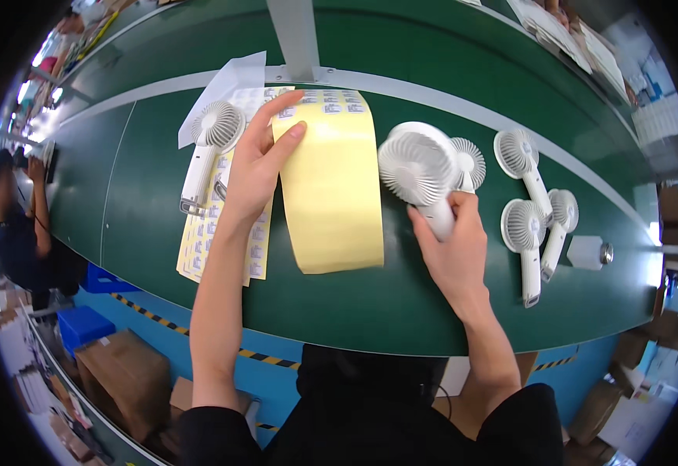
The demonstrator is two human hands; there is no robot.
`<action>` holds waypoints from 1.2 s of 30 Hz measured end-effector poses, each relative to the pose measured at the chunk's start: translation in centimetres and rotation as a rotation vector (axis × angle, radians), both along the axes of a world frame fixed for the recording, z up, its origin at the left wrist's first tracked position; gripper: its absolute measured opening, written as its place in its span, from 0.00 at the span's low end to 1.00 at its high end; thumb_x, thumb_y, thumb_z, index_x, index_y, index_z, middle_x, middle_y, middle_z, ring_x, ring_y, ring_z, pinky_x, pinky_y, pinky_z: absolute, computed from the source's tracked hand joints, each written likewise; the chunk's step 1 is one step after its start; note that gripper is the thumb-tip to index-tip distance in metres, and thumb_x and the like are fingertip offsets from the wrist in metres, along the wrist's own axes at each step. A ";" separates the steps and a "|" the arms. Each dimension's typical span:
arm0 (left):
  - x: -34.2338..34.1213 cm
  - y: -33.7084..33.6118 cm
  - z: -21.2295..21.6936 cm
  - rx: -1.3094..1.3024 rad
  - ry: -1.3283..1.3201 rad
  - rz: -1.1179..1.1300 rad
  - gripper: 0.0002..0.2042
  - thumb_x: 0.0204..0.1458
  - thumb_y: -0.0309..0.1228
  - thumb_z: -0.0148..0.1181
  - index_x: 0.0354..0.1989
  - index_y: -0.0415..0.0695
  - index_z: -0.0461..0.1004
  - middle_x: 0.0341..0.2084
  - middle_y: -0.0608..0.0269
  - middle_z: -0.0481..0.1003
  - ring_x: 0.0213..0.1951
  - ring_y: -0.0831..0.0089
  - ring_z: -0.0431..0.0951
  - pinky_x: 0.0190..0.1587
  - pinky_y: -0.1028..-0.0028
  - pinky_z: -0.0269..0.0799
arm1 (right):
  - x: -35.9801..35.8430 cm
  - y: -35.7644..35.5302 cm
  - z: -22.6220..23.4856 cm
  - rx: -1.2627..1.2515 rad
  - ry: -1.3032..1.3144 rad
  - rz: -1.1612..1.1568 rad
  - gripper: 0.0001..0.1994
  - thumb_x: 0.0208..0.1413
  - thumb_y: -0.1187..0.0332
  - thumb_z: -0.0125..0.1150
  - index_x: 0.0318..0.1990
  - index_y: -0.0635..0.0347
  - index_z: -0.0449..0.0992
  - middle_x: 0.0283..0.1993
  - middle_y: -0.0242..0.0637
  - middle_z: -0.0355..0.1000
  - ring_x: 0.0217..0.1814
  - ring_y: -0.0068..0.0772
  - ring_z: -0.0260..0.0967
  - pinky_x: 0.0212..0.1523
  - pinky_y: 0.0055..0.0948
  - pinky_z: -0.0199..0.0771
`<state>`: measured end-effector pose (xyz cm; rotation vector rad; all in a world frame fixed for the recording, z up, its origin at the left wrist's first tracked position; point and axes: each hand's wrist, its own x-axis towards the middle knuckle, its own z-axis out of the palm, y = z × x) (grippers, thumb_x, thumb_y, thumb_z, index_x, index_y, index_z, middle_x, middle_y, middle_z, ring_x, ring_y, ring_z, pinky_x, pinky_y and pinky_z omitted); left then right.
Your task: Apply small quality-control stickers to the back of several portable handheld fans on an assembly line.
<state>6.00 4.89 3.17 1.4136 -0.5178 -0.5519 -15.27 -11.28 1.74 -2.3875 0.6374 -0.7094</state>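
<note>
My left hand (253, 175) pinches the far end of a yellow-backed label sheet (331, 194) between thumb and fingers. The sheet curls toward me, and small printed labels show along its far edge. In my right hand (457, 252) is a white handheld fan (418, 165), gripped by its handle with the round grille up. Another white fan (471, 161) is partly hidden behind it. Left of the curled sheet, a fan (216, 128) lies across a stack of label sheets (191, 252), which my left forearm partly covers.
Several fans (524, 225) lie on the green table (354, 318) at the right, near a clear bottle (587, 252). White paper (234, 74) is under the left fan's head. A metal post (294, 39) rises at the back. Another person (20, 233) is at the far left.
</note>
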 end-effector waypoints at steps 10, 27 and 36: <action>-0.6 -0.6 -0.7 0.093 -0.093 -0.087 0.19 0.61 0.29 0.61 0.61 0.44 0.71 0.49 0.59 0.78 0.49 0.77 0.77 0.53 0.78 0.70 | -0.2 -0.7 1.3 0.973 -0.130 0.105 0.17 0.60 0.65 0.68 0.46 0.62 0.65 0.36 0.30 0.72 0.29 0.14 0.68 0.28 0.17 0.67; -3.6 -2.4 -1.8 0.121 -0.013 -0.195 0.15 0.63 0.27 0.57 0.57 0.40 0.71 0.48 0.61 0.77 0.48 0.77 0.77 0.52 0.77 0.72 | -0.3 0.2 0.8 1.170 -0.155 0.177 0.20 0.59 0.63 0.68 0.49 0.64 0.66 0.38 0.32 0.73 0.32 0.16 0.70 0.34 0.19 0.71; -3.2 -2.4 -1.6 0.205 0.014 -0.252 0.18 0.63 0.27 0.53 0.61 0.42 0.72 0.52 0.60 0.76 0.47 0.77 0.79 0.50 0.78 0.74 | -0.1 -0.5 0.7 1.200 -0.154 0.219 0.20 0.60 0.62 0.67 0.50 0.65 0.67 0.37 0.32 0.73 0.32 0.16 0.70 0.32 0.19 0.72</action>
